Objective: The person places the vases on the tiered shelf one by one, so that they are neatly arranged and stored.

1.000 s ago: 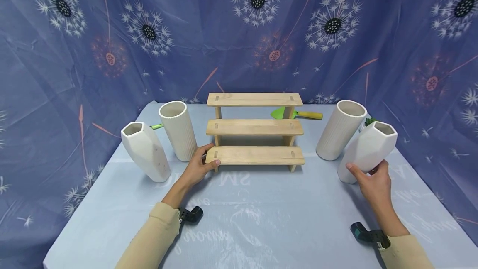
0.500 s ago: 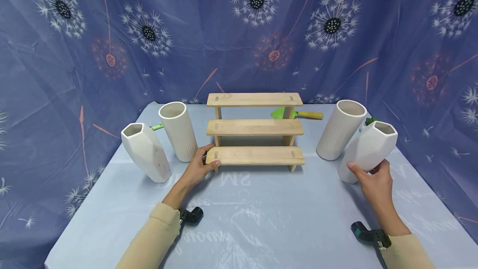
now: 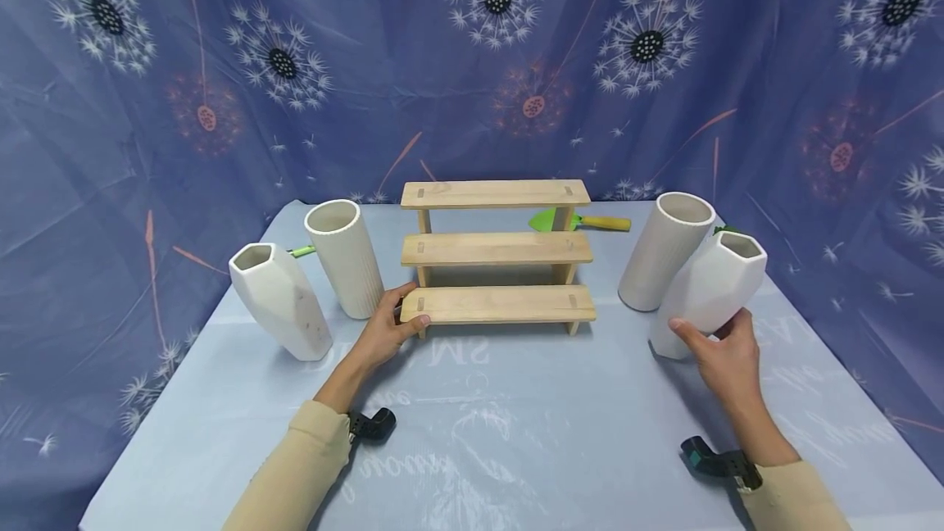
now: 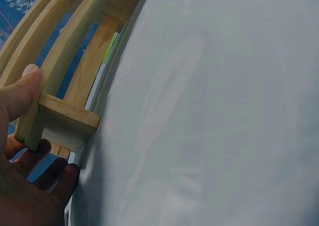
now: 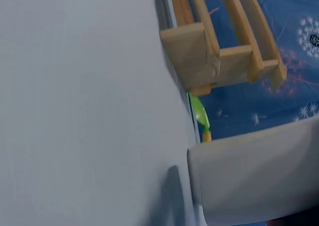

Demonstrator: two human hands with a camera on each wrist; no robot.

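Observation:
A three-step wooden stand (image 3: 497, 304) sits mid-table. My left hand (image 3: 391, 326) grips the left end of its bottom step, thumb on top; the left wrist view shows the thumb (image 4: 20, 94) on that step end (image 4: 62, 118) with fingers curled below. My right hand (image 3: 719, 355) holds the lower part of a faceted white vase (image 3: 711, 289) at the right, which leans in the head view with its base at the table. The right wrist view shows this vase (image 5: 259, 176) and the stand's right end (image 5: 199, 56).
A ribbed white cylinder vase (image 3: 664, 252) stands just behind the held vase. Left of the stand are another ribbed vase (image 3: 345, 256) and a second faceted vase (image 3: 279, 301). A green trowel (image 3: 583, 222) lies behind the stand. The table (image 3: 516, 433) is covered in pale blue cloth.
The view has shifted slightly. My right hand and its vase have edged a little to the left. My left hand stays on the bottom step.

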